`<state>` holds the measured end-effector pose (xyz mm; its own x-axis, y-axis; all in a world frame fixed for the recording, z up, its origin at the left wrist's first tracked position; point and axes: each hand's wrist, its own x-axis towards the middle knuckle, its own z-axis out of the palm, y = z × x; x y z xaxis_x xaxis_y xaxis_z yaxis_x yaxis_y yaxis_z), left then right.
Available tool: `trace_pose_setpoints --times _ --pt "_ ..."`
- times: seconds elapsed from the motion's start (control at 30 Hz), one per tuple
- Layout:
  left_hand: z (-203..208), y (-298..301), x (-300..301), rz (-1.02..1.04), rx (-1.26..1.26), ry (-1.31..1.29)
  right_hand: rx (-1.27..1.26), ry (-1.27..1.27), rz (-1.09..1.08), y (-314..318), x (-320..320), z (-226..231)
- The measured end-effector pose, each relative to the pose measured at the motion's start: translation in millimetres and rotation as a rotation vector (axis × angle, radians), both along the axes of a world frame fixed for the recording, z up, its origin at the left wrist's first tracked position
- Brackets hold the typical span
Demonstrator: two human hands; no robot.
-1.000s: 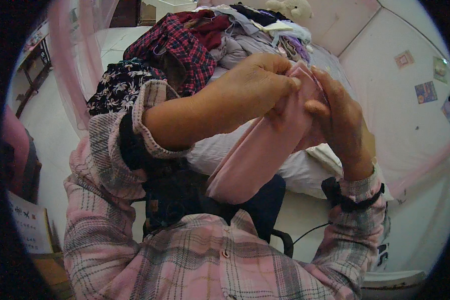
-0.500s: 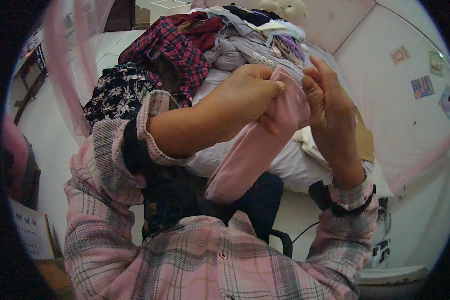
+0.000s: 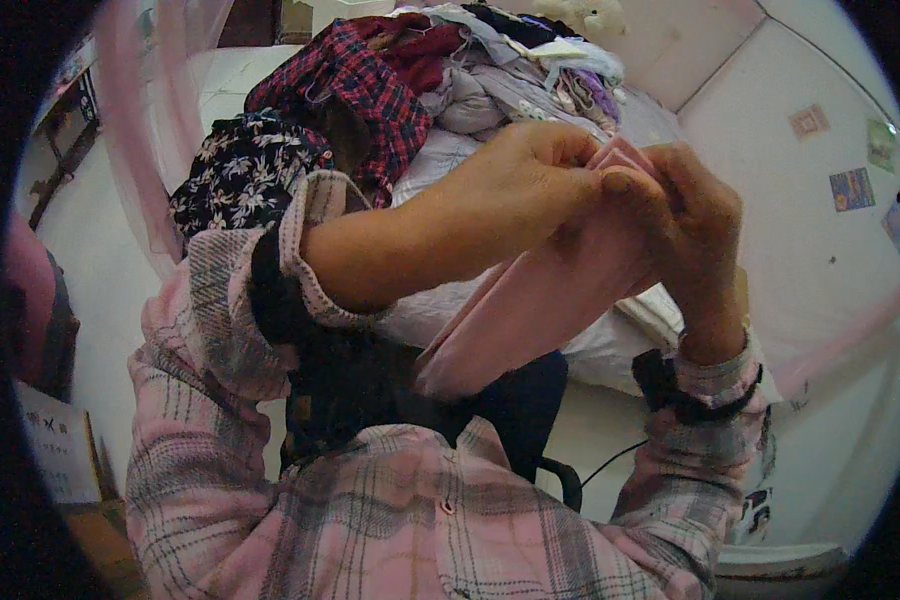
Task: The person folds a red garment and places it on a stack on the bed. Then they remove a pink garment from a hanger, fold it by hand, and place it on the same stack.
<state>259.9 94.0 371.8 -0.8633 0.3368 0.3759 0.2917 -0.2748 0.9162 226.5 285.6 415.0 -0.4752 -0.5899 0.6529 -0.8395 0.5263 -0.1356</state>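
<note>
A long, narrow piece of soft pink cloth [image 3: 545, 305] hangs between my hands, its lower end over my lap. It looks like a folded garment, but I cannot tell which kind. My left hand [image 3: 515, 195] pinches its upper edge from the left, thumb on top. At the upper right corner, my right hand [image 3: 692, 215] is closed on the same edge, fingers bent around it. The two hands are close together, and parts of the cloth are hidden behind them.
Ahead is a bed with a white sheet [image 3: 425, 165]. On it are a red plaid shirt [image 3: 355, 105], a black floral garment [image 3: 245, 175], heaped clothes and a plush toy [image 3: 582, 14]. Pink netting [image 3: 135, 110] hangs at left; a chair armrest [image 3: 562, 480] is beside my lap.
My right hand, open beside the cloth before, has closed on its upper edge. My left hand and the cloth's top have shifted slightly right. The view has moved a little.
</note>
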Motion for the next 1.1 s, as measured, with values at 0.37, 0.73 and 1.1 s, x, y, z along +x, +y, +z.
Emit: trace_pose_setpoints --times 0.37,0.73,1.1 --pt "-35 -17 1 0.272 -0.01 0.209 0.129 0.608 -0.179 -8 2 44" --pt "-101 -17 11 0.281 -0.226 0.344 0.117 0.731 -0.284 6 4 79" --pt "-131 -11 9 0.111 -0.265 0.159 0.074 0.595 -0.319 12 13 94"
